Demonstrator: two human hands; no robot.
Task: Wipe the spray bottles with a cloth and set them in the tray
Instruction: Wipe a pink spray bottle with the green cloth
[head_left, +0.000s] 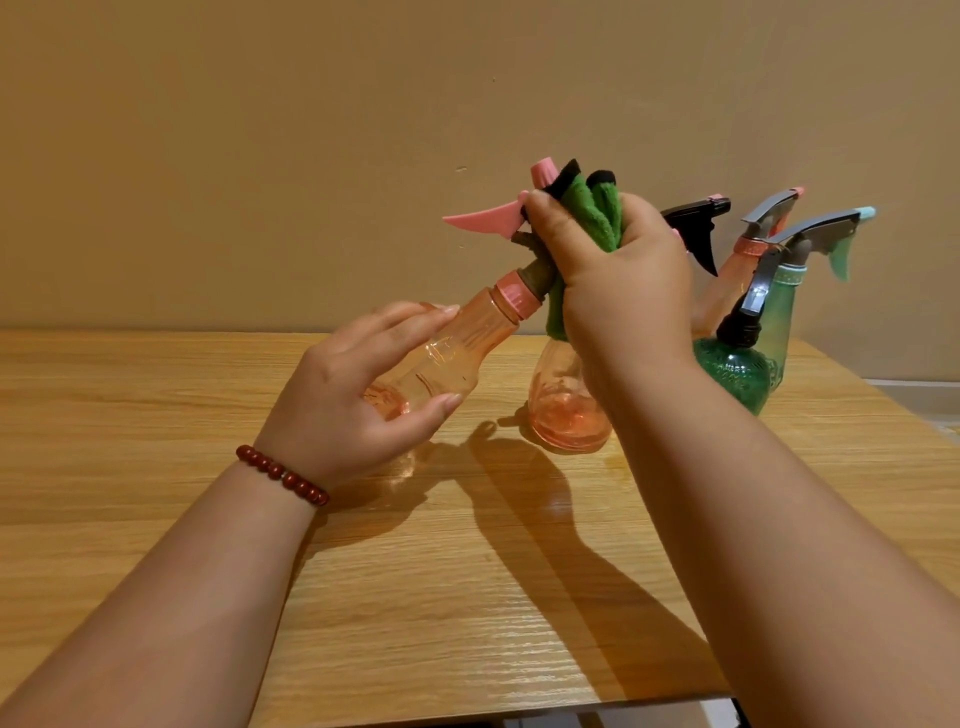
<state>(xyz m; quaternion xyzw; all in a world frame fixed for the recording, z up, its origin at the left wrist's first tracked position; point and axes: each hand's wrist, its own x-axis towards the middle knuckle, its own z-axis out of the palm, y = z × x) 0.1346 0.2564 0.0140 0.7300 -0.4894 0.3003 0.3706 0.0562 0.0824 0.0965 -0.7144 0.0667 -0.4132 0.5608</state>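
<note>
Head view. Left hand (358, 387) grips the lower body of a tilted orange bottle (452, 353), held above the table (156, 415). Right hand (618, 275) clenches a green cloth (597, 210), bunched against that bottle's pink spray head (488, 214). Behind stand a second orange bottle (561, 410), a green bottle (732, 374) and others, partly hidden. Bead bracelet (283, 475) on left wrist.

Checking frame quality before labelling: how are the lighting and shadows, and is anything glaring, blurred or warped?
Head view: warm light; dark arm shadows fall on the table, with a pale sheen near its front edge; the wide lens leans the tall green bottle at the right outward; the right hand and cloth look fairly sharp.
</note>
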